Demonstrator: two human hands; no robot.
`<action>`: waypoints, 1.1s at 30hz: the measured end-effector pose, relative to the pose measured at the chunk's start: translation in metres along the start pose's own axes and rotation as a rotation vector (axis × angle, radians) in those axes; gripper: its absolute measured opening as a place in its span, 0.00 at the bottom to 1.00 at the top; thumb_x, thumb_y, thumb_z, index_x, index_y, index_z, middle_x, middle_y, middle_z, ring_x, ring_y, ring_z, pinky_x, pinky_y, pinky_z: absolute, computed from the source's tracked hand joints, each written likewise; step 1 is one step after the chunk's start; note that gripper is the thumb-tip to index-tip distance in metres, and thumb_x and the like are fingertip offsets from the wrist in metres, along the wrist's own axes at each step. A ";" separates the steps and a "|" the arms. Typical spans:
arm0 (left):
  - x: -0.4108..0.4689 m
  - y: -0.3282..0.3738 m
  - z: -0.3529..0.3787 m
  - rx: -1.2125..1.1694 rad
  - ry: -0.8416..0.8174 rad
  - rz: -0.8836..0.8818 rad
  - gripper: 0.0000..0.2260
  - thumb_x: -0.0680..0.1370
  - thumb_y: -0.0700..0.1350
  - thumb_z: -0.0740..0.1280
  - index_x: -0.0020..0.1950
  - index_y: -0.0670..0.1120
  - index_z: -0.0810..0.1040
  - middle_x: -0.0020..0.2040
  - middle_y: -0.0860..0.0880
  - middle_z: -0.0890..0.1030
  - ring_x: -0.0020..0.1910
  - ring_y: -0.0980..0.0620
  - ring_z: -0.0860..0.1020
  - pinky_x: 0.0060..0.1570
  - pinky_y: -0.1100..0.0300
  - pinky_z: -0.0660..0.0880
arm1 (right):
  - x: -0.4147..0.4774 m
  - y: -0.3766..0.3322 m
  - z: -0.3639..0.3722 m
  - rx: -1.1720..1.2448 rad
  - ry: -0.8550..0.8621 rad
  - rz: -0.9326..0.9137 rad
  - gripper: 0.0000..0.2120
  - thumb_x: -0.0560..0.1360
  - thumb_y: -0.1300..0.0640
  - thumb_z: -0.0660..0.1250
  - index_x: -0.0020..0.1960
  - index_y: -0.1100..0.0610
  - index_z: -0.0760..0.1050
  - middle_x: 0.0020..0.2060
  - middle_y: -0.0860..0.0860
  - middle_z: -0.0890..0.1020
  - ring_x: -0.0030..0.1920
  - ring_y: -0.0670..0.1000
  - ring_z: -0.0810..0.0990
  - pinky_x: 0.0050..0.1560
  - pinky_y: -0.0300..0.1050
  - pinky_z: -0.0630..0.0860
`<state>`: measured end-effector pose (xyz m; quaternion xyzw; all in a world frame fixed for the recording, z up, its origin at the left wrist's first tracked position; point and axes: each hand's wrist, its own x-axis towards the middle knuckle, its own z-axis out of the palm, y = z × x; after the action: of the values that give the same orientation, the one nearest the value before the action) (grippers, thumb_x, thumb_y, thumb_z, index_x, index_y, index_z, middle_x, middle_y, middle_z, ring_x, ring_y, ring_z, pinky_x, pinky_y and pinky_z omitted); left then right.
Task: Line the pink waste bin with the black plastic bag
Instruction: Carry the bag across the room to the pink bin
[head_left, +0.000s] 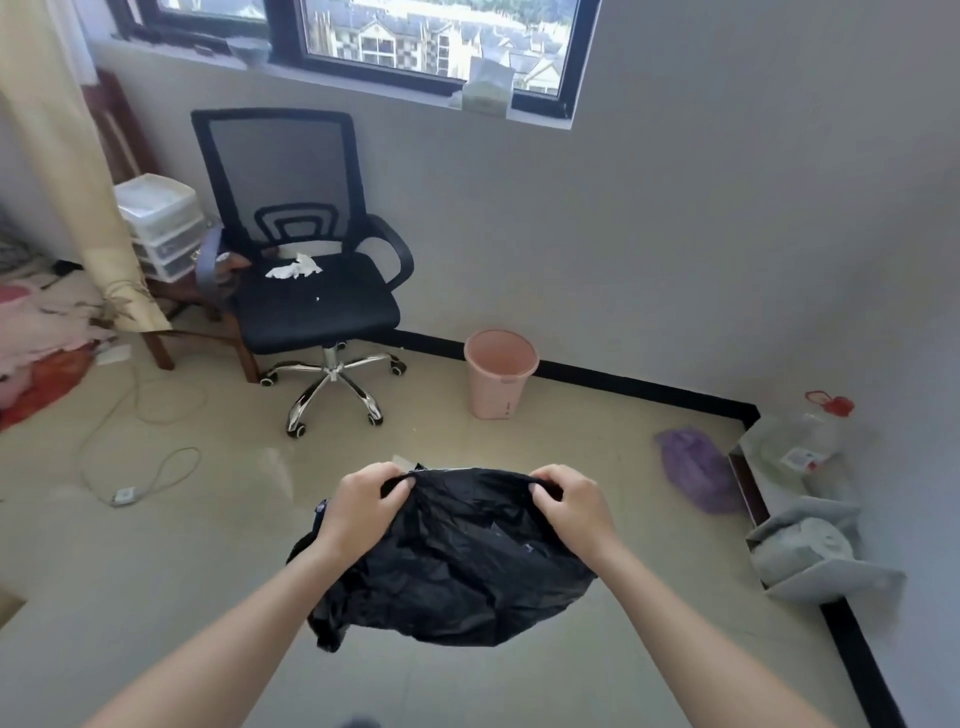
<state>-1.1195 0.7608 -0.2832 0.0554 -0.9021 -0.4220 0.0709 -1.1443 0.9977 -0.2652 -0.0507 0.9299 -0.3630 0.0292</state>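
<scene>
The pink waste bin (500, 374) stands upright on the floor against the far wall, with nothing visible inside it. A crumpled black plastic bag (457, 561) hangs in the air in front of me, well short of the bin. My left hand (361, 506) grips the bag's top edge on the left. My right hand (569, 506) grips the same edge on the right. The edge is stretched between the two hands, and the rest of the bag droops below them.
A black office chair (306, 291) on a chrome wheeled base stands left of the bin, with white tissue on its seat. A purple bag (693, 467) lies on the floor at right, near a plastic jug (810, 431) and grey cloth. White cables trail across the floor at left.
</scene>
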 end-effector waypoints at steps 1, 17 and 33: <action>0.011 -0.003 0.004 0.001 -0.015 -0.010 0.05 0.75 0.40 0.66 0.45 0.39 0.80 0.43 0.42 0.83 0.45 0.43 0.78 0.47 0.51 0.73 | 0.012 0.003 0.002 0.005 -0.013 0.006 0.06 0.75 0.62 0.64 0.49 0.59 0.79 0.47 0.54 0.83 0.50 0.52 0.78 0.50 0.43 0.72; 0.264 -0.020 0.047 -0.095 -0.080 0.013 0.05 0.75 0.40 0.66 0.46 0.40 0.80 0.44 0.44 0.83 0.45 0.45 0.78 0.46 0.57 0.71 | 0.230 0.002 -0.003 0.003 0.054 0.191 0.06 0.76 0.60 0.64 0.47 0.57 0.80 0.45 0.51 0.83 0.50 0.52 0.76 0.53 0.46 0.72; 0.402 -0.011 0.160 0.060 -0.153 -0.125 0.07 0.77 0.42 0.63 0.50 0.44 0.80 0.50 0.45 0.83 0.54 0.44 0.74 0.55 0.51 0.69 | 0.391 0.089 -0.011 0.030 -0.023 0.281 0.06 0.76 0.61 0.63 0.48 0.58 0.79 0.44 0.51 0.82 0.54 0.54 0.75 0.61 0.53 0.70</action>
<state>-1.5424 0.8101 -0.3605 0.0815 -0.9119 -0.4014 -0.0263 -1.5401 1.0251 -0.3240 0.0762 0.9219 -0.3688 0.0910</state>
